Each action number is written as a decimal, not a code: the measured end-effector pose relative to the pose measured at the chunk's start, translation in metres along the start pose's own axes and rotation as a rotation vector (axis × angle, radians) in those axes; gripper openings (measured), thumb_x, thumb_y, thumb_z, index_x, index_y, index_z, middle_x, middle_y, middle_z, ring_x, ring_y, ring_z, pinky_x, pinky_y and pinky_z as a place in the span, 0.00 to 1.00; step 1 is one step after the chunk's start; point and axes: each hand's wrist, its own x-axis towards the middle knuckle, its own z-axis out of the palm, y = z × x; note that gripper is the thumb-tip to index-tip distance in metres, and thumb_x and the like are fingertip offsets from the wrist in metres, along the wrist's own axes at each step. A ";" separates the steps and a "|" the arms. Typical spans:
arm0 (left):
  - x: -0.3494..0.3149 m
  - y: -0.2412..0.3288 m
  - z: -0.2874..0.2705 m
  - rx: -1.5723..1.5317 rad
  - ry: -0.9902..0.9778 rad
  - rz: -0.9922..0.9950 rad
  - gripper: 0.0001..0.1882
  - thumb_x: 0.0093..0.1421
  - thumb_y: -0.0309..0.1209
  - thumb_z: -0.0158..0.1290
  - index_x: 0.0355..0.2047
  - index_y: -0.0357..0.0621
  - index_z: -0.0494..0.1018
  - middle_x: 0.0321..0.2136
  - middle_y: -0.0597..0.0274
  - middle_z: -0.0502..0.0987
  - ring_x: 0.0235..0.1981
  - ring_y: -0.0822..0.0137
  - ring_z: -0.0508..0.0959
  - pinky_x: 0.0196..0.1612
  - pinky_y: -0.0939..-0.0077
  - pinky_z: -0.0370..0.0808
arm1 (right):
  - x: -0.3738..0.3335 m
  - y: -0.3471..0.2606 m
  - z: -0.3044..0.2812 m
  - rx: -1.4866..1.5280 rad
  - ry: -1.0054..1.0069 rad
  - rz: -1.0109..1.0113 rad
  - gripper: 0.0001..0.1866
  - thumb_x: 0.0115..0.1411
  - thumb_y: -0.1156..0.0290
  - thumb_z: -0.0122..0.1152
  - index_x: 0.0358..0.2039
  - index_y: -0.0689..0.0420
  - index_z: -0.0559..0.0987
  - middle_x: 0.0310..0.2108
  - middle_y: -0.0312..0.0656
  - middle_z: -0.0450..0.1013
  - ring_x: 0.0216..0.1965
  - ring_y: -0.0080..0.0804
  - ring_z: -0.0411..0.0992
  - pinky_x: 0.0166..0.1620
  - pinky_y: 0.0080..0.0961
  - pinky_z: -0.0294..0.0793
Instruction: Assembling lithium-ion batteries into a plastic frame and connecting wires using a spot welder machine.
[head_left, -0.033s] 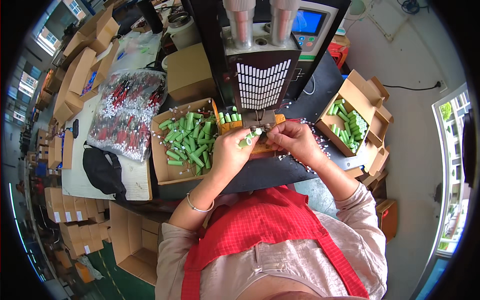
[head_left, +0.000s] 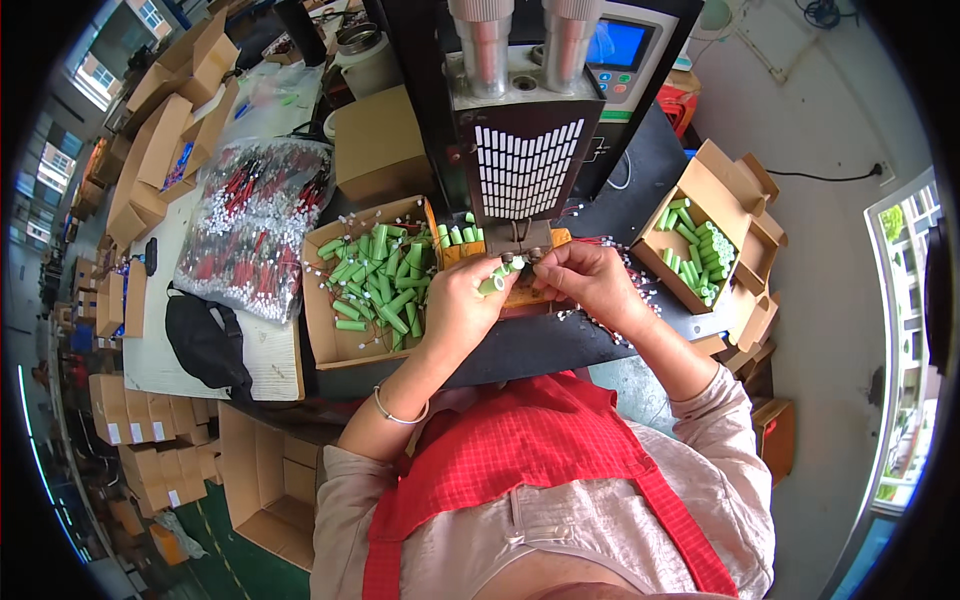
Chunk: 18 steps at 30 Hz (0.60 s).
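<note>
At the welding machine (head_left: 528, 130) with the white-slotted front, my left hand (head_left: 466, 300) grips a green cylindrical battery cell (head_left: 492, 285) just below the machine's lower tips. Beside it, my right hand (head_left: 592, 283) is closed in a pinch close to the same tips. What sits between those right fingertips is too small to make out. Several more green cells (head_left: 458, 236) stand in a row behind my left hand. Thin red and white wires with small white connectors (head_left: 640, 285) lie on the black table under and beyond my right hand.
Left of my hands stands a cardboard box (head_left: 345, 355) of loose green cells. To the right, an open carton (head_left: 680, 292) holds more cells. A plastic bag of wires (head_left: 255, 230) and a black pouch (head_left: 205, 340) lie on the pale board. An open box (head_left: 260, 500) is low at left.
</note>
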 end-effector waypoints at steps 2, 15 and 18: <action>0.001 0.001 -0.001 -0.001 -0.015 -0.020 0.08 0.49 0.28 0.57 0.29 0.39 0.75 0.23 0.51 0.75 0.24 0.54 0.76 0.26 0.69 0.71 | 0.003 -0.001 0.000 -0.009 -0.018 0.009 0.08 0.57 0.70 0.57 0.30 0.62 0.75 0.24 0.36 0.74 0.24 0.17 0.70 0.30 0.15 0.73; 0.004 0.005 -0.011 0.078 -0.092 -0.041 0.10 0.48 0.27 0.57 0.32 0.39 0.75 0.23 0.54 0.75 0.24 0.57 0.76 0.29 0.70 0.72 | 0.005 -0.007 -0.002 0.001 -0.097 0.053 0.12 0.59 0.65 0.54 0.31 0.62 0.74 0.25 0.37 0.74 0.24 0.18 0.71 0.29 0.14 0.72; -0.003 0.002 -0.013 0.011 -0.019 -0.047 0.11 0.49 0.27 0.57 0.33 0.37 0.75 0.22 0.56 0.75 0.24 0.61 0.76 0.29 0.73 0.72 | -0.004 -0.010 -0.008 0.057 -0.185 0.100 0.15 0.61 0.62 0.51 0.35 0.63 0.74 0.26 0.38 0.74 0.25 0.20 0.72 0.29 0.15 0.72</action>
